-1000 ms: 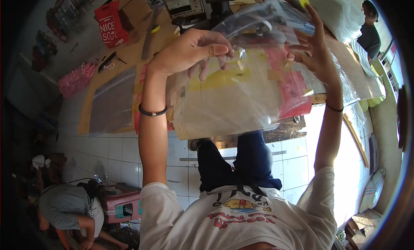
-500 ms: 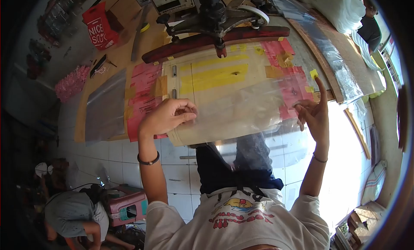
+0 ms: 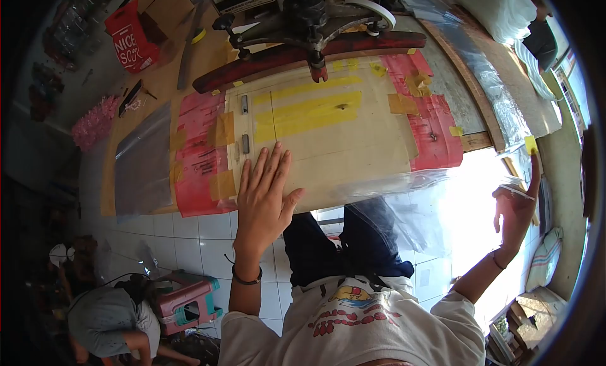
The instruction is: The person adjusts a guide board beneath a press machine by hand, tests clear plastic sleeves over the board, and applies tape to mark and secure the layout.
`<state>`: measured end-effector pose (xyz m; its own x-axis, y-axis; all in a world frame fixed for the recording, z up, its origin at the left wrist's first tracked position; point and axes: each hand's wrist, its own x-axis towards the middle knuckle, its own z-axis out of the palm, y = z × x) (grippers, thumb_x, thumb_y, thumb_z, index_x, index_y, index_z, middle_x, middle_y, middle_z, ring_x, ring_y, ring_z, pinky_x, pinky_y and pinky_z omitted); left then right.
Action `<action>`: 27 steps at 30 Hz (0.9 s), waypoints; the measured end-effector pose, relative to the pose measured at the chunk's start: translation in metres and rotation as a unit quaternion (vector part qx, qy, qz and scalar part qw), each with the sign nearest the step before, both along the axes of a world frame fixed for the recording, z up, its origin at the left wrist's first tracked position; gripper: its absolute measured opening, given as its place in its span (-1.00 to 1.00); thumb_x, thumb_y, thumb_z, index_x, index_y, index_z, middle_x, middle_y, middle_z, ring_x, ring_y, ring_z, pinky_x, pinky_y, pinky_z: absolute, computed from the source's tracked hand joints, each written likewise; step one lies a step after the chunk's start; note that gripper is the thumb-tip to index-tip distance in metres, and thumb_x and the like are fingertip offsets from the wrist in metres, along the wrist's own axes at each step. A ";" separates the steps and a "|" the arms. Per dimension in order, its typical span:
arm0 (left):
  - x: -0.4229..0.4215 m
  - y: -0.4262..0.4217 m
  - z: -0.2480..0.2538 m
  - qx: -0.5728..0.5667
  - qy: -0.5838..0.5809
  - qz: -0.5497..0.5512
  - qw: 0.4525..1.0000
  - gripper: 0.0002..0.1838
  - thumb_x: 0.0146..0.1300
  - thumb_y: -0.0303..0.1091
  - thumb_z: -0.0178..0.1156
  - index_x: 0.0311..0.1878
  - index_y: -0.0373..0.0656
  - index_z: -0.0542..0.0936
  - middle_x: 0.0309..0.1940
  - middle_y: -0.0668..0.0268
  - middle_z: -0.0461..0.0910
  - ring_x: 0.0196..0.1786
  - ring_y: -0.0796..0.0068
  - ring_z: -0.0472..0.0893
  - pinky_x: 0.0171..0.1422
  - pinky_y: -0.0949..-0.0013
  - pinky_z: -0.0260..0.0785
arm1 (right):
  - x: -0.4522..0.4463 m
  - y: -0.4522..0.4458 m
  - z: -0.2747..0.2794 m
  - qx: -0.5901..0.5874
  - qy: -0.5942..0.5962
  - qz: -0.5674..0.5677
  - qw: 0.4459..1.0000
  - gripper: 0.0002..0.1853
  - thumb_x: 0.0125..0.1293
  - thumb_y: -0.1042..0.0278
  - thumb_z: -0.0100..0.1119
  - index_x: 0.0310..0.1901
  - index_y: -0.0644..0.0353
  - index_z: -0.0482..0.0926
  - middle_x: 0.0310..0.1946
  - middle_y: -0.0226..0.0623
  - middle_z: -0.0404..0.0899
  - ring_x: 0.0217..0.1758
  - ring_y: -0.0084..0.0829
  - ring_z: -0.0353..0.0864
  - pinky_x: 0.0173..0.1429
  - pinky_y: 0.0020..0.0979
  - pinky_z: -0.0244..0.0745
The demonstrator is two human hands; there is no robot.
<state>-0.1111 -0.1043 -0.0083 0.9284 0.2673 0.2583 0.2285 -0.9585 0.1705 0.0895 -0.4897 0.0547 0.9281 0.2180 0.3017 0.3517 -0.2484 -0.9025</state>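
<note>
My left hand (image 3: 264, 198) lies flat, fingers stretched out, on the front left of a beige work surface (image 3: 341, 138) marked with yellow tape strips. Out to the right, past the table's edge, my right hand (image 3: 514, 208) has its fingers closed on a clear plastic sheet (image 3: 404, 183). That sheet trails along the front edge and hangs over it; its outline is hard to see against the glare. A small piece of yellow tape (image 3: 531, 145) sticks to my raised right index fingertip.
A dark red bar (image 3: 265, 66) on a metal bracket spans the back of the surface. Red taped panels (image 3: 201, 151) flank it. At left are a grey plastic sheet (image 3: 144, 161) and a red bag (image 3: 131, 41). A person (image 3: 107, 318) bends near a pink stool (image 3: 189, 303).
My right hand has moved right, drawing the clear sheet off most of the beige surface. My left hand has gone from curled fingers to lying flat.
</note>
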 end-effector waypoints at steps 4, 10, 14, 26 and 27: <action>0.000 0.001 0.003 -0.009 0.002 0.010 1.000 -0.28 0.46 0.12 0.02 0.51 -0.16 0.29 0.53 0.16 0.23 0.57 0.11 0.20 0.64 -0.07 -0.09 | -0.002 -0.023 0.005 -0.015 -0.029 0.013 0.999 -0.02 0.23 0.35 0.40 0.59 0.10 -0.01 -0.42 -0.37 0.64 -0.54 -0.74 0.49 -0.58 -0.73 0.25; -0.005 0.003 0.002 -0.020 -0.004 0.023 1.000 -0.29 0.45 0.06 0.05 0.52 -0.18 0.26 0.54 0.13 0.21 0.58 0.11 0.17 0.65 -0.01 -0.07 | -0.001 -0.040 0.011 -0.019 -0.078 -0.003 0.997 -0.04 0.24 0.37 0.38 0.58 0.10 0.00 -0.40 -0.35 0.65 -0.54 -0.73 0.49 -0.57 -0.71 0.28; -0.001 0.002 0.002 -0.028 -0.003 0.010 1.000 -0.28 0.45 0.06 0.08 0.51 -0.19 0.26 0.54 0.12 0.21 0.59 0.11 0.16 0.66 0.02 -0.08 | 0.003 -0.050 0.016 -0.020 -0.100 -0.015 0.995 -0.06 0.25 0.38 0.37 0.58 0.10 0.01 -0.39 -0.33 0.66 -0.54 -0.72 0.50 -0.56 -0.70 0.29; 0.080 0.048 0.026 -0.054 0.105 -0.275 0.954 -0.33 0.43 0.09 0.06 0.49 -0.06 0.32 0.54 0.18 0.20 0.60 0.21 0.13 0.68 0.06 -0.10 | 0.004 -0.084 0.040 -0.035 -0.132 -0.055 0.989 -0.09 0.28 0.41 0.34 0.57 0.11 0.02 -0.35 -0.28 0.68 -0.53 -0.68 0.51 -0.54 -0.66 0.33; 0.094 0.061 0.031 -0.016 0.124 -0.288 0.949 -0.32 0.44 0.09 0.05 0.50 -0.06 0.31 0.55 0.17 0.19 0.60 0.19 0.12 0.68 0.05 -0.10 | 0.003 -0.085 0.043 -0.039 -0.133 -0.057 0.989 -0.10 0.28 0.42 0.34 0.57 0.11 0.02 -0.34 -0.28 0.68 -0.53 -0.68 0.51 -0.54 -0.66 0.34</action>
